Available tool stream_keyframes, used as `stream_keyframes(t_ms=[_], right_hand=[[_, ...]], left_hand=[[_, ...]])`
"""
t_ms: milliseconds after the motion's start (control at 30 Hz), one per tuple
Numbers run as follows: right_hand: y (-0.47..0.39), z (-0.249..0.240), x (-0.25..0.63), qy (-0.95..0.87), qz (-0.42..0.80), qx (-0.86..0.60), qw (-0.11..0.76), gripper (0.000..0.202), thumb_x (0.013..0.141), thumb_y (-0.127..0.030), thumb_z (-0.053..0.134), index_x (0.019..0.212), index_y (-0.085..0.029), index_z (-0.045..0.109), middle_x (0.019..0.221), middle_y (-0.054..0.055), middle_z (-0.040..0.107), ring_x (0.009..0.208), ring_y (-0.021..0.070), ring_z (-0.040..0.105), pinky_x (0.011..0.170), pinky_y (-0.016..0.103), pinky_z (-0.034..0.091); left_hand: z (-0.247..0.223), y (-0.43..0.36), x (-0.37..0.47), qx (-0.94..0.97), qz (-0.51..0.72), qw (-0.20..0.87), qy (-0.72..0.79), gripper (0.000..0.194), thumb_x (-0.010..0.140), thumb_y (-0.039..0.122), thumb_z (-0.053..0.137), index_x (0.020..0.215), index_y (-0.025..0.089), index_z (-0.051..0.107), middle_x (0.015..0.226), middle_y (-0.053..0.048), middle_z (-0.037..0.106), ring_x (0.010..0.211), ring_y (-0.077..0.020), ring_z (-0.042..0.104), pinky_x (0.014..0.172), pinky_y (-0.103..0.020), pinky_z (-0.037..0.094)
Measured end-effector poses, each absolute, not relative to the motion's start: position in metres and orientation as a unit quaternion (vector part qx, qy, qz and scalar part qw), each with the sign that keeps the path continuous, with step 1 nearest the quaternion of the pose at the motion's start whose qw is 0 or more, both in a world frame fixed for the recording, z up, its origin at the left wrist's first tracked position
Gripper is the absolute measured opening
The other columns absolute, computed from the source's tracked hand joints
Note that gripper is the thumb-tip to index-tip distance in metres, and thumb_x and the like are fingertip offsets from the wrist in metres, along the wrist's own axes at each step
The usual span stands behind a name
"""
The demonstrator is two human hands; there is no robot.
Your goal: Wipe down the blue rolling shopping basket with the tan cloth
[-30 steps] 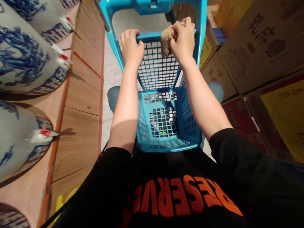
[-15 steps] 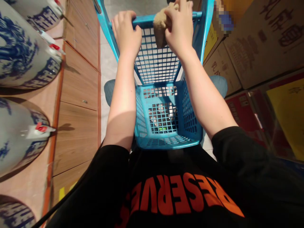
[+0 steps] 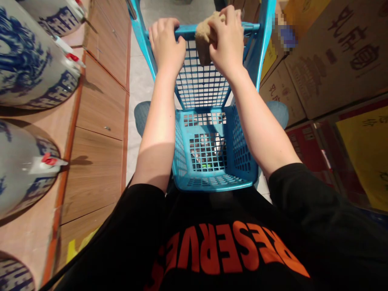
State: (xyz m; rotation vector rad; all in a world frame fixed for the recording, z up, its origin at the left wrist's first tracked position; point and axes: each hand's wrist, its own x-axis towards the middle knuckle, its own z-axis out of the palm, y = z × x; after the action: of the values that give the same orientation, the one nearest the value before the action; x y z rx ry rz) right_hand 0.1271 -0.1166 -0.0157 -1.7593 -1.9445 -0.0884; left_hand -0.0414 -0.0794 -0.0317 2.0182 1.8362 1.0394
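A blue plastic basket (image 3: 209,116) with mesh walls and a mesh bottom is in front of my body, its far side marked by a thick blue top bar (image 3: 188,29). My left hand (image 3: 167,46) is closed over the left part of that bar, thumb on the near side. Farther right on the same bar, my right hand (image 3: 228,42) presses a bunched tan cloth (image 3: 203,40), which hangs down against the mesh. My right fingertips are partly hidden behind the cloth and bar. Nothing is seen lying inside the basket.
Blue-and-white ceramic jars (image 3: 24,56) with red-handled taps stand on a wooden cabinet (image 3: 93,173) to my left. Printed cardboard boxes (image 3: 339,60) are stacked on my right, with a yellow sign (image 3: 365,153) lower down. A pale tiled floor (image 3: 136,79) runs between.
The top bar and both hands sit slightly lower in view, and my left hand a little farther right. The jars and cabinet have shifted slightly. Both hands keep their hold.
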Motion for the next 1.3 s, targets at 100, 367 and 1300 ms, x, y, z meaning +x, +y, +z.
stream_keyframes(t_ms=[100, 367, 1300], right_hand=[[-0.116, -0.015, 0.124, -0.749, -0.025, -0.61, 0.256, 0.038, 0.092, -0.007, 0.057, 0.129, -0.014, 0.064, 0.144, 0.011, 0.051, 0.138, 0.0254, 0.046, 0.13, 0.044, 0.018], [-0.114, -0.011, 0.14, -0.659, -0.015, -0.703, 0.267, 0.041, 0.093, -0.005, 0.053, 0.132, -0.012, 0.063, 0.149, 0.012, 0.043, 0.144, 0.029, 0.04, 0.127, 0.043, 0.021], [-0.113, -0.019, 0.137, -0.67, -0.035, -0.684, 0.288, 0.039, 0.088, -0.007, 0.055, 0.125, -0.013, 0.061, 0.148, 0.016, 0.047, 0.14, 0.0256, 0.041, 0.129, 0.048, 0.018]], left_hand=[[-0.034, -0.078, -0.043, 0.688, 0.356, 0.109, 0.623, 0.03, 0.096, 0.006, 0.058, 0.12, 0.023, 0.06, 0.138, 0.0, 0.059, 0.138, -0.02, 0.041, 0.129, -0.038, 0.018], [-0.021, -0.09, -0.037, 0.683, 0.327, 0.104, 0.644, 0.037, 0.095, 0.004, 0.057, 0.129, 0.02, 0.062, 0.143, -0.001, 0.06, 0.141, -0.0202, 0.041, 0.13, -0.038, 0.017], [-0.02, -0.091, -0.035, 0.677, 0.328, 0.119, 0.648, 0.036, 0.095, 0.007, 0.056, 0.126, 0.025, 0.06, 0.144, 0.001, 0.058, 0.14, -0.0172, 0.037, 0.132, -0.034, 0.009]])
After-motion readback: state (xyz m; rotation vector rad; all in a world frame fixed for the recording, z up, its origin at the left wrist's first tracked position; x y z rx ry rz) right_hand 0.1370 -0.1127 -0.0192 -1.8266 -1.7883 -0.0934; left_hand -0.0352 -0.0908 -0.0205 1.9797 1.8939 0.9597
